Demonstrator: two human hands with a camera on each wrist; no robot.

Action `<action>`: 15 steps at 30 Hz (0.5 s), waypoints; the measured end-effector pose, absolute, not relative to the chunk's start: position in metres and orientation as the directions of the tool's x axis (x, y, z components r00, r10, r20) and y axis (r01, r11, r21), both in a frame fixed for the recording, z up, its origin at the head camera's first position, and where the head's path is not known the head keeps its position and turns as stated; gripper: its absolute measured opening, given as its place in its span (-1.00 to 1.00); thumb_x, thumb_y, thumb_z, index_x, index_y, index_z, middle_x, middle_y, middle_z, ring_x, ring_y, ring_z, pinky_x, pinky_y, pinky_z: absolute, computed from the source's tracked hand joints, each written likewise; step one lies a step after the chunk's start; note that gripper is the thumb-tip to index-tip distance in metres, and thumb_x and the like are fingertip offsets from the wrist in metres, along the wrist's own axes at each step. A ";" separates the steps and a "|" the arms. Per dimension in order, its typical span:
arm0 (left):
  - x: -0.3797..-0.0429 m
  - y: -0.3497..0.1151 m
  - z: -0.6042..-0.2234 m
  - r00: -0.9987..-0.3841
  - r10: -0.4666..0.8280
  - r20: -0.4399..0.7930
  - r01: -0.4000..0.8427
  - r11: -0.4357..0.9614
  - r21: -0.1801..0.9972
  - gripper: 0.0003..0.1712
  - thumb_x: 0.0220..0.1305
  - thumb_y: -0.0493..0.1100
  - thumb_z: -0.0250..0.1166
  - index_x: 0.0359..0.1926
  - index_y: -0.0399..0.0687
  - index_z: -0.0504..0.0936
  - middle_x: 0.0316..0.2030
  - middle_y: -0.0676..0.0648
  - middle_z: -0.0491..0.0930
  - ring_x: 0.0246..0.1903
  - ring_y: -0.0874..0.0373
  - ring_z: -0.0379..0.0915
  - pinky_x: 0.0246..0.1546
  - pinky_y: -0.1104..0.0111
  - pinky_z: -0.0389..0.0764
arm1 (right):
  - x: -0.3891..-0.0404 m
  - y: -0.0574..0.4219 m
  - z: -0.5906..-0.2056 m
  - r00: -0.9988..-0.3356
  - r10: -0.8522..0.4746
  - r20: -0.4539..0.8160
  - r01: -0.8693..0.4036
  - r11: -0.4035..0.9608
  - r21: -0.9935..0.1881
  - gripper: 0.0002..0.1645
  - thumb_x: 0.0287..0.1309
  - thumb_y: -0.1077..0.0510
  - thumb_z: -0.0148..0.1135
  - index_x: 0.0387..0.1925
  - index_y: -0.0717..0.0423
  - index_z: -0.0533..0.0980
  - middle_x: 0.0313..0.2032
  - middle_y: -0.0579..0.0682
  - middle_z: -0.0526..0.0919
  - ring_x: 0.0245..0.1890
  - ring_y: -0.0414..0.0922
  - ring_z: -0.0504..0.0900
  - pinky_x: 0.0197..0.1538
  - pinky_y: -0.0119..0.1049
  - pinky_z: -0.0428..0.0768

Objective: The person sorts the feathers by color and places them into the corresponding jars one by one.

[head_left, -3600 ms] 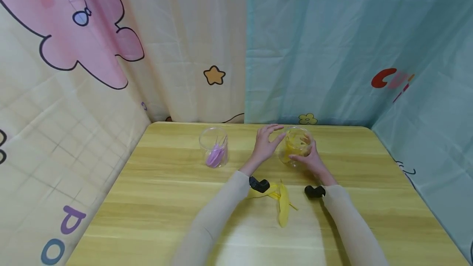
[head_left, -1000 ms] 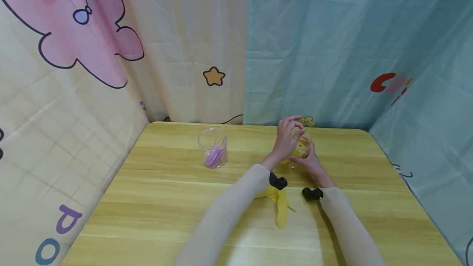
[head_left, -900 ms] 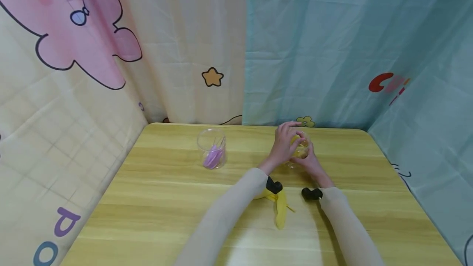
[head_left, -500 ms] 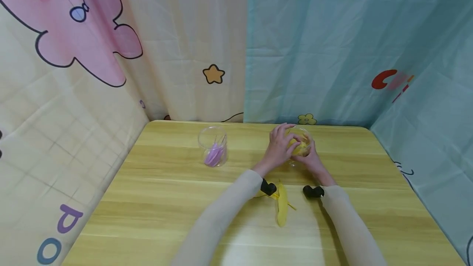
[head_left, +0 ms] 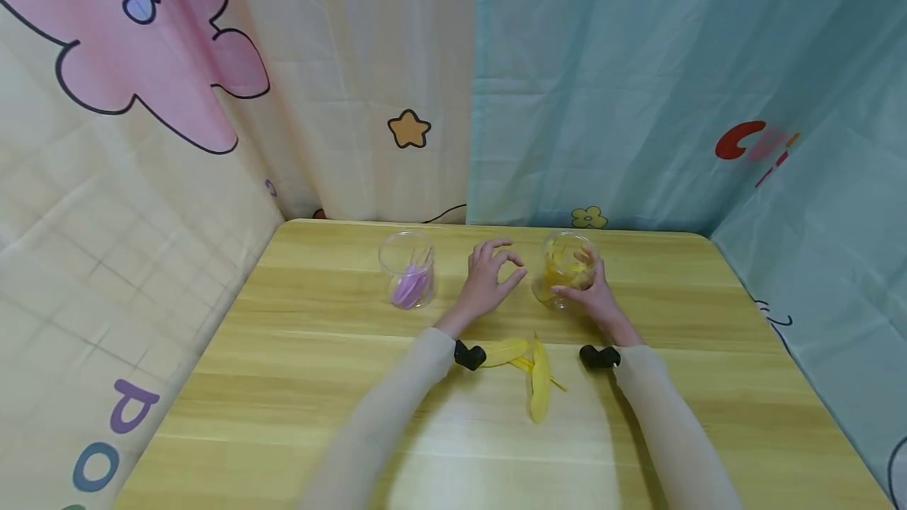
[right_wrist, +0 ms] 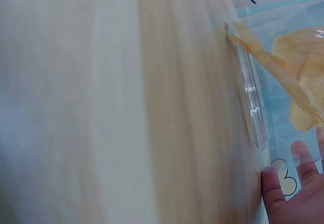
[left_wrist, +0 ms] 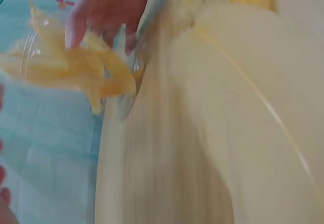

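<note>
My right hand (head_left: pixel 598 299) curls round the side of a clear cup (head_left: pixel 546 299) at the back right of the table, thumb in front. Yellow, leaf-shaped, feather-like pieces (head_left: pixel 563 275) fill much of it; in the left wrist view these yellow pieces (left_wrist: pixel 76 70) show pointed ends. The left hand (head_left: pixel 485 282) hovers left of that cup, fingers loosely bent and thumb close to the index finger, with nothing seen between them. Similar yellow feather-like pieces (head_left: pixel 540 384) lie near my wrists. Another clear cup (head_left: pixel 388 258), left of my left hand, holds purple pieces (head_left: pixel 409 287) with thin stems upward.
The wooden table (head_left: pixel 298 384) ends at its back edge against a patterned curtain (head_left: pixel 354 85), with a blue curtain (head_left: pixel 602 85) to the right. A black wrist camera (head_left: pixel 469 355) sits on my left wrist and partly covers the yellow pieces on the table.
The left hand reached over and into the right cup, then drew back left, away from it. My right hand kept its grip on the cup, which tipped and stands upright again.
</note>
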State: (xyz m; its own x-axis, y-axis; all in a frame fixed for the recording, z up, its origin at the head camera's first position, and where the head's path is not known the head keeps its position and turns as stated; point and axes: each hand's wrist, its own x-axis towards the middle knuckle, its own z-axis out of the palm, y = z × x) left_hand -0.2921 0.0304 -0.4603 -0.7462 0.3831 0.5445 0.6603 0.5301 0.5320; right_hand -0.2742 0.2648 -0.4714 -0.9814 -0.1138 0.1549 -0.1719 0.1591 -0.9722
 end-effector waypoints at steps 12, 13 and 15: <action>-0.263 0.019 -0.472 -0.749 0.660 0.063 0.648 0.709 0.278 -0.61 0.00 0.42 0.28 -0.59 0.32 0.60 -0.04 0.06 0.50 0.05 0.12 0.26 0.13 0.24 0.23 | -0.272 0.263 -0.468 -0.982 -0.105 0.157 -0.172 0.158 -0.972 0.18 -0.01 0.38 0.38 0.42 0.11 -0.21 0.36 0.31 -0.07 0.30 0.21 0.04 0.31 0.05 0.01; -0.260 0.021 -0.472 -0.744 0.666 0.056 0.654 0.710 0.260 -0.60 -0.02 0.43 0.30 -0.62 0.31 0.58 -0.06 0.07 0.50 0.04 0.13 0.26 0.12 0.26 0.24 | -0.272 0.263 -0.468 -0.982 -0.106 0.158 -0.173 0.157 -0.972 0.18 -0.01 0.38 0.38 0.42 0.12 -0.22 0.36 0.31 -0.07 0.30 0.22 0.03 0.31 0.06 0.00; -0.256 0.026 -0.472 -0.741 0.670 0.050 0.661 0.714 0.228 -0.58 -0.05 0.42 0.32 -0.67 0.30 0.55 -0.13 0.10 0.50 -0.02 0.17 0.26 0.06 0.31 0.27 | -0.272 0.262 -0.469 -0.981 -0.108 0.160 -0.176 0.157 -0.972 0.18 -0.01 0.39 0.38 0.42 0.13 -0.22 0.36 0.31 -0.07 0.31 0.22 0.03 0.31 0.07 0.00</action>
State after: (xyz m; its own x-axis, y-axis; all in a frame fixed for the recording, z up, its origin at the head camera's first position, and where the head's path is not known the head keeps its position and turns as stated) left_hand -0.2558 0.0265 -0.4718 -0.7408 0.6699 0.0498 0.6614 0.7144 0.2283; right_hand -0.2721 0.2624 -0.4687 -0.9812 -0.1079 0.1601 -0.1758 0.1570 -0.9718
